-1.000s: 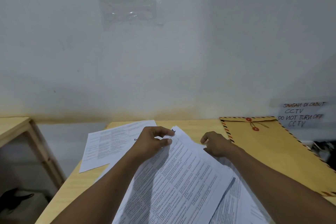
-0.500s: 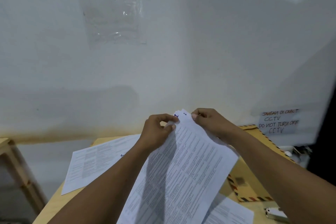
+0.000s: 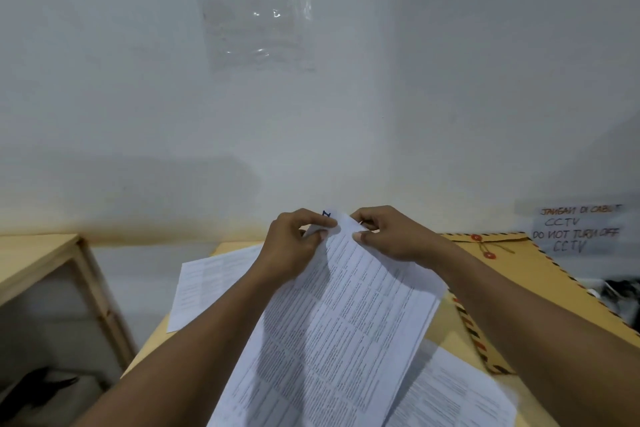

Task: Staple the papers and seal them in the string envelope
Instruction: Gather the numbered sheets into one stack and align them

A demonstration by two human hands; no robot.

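Note:
A stack of printed white papers (image 3: 332, 333) is lifted off the wooden table (image 3: 156, 340), tilted toward me. My left hand (image 3: 294, 246) pinches its top corner from the left and my right hand (image 3: 391, 237) pinches the same top edge from the right. A brown string envelope (image 3: 530, 291) with striped edges and red button ties lies flat on the table to the right, behind my right forearm. One loose printed sheet (image 3: 207, 284) lies on the table at the left and another sheet (image 3: 450, 392) lies under the lifted stack at the lower right. No stapler is in view.
A white wall rises right behind the table, with a clear plastic sleeve (image 3: 252, 10) stuck on it and a handwritten CCTV notice (image 3: 578, 229) at the right. A wooden shelf unit (image 3: 52, 270) stands to the left of the table. Dark cables (image 3: 620, 291) lie at the far right.
Both hands lifted the paper stack off the table, and my right hand moved up to pinch its top edge beside my left hand. The camera view shifted up and back.

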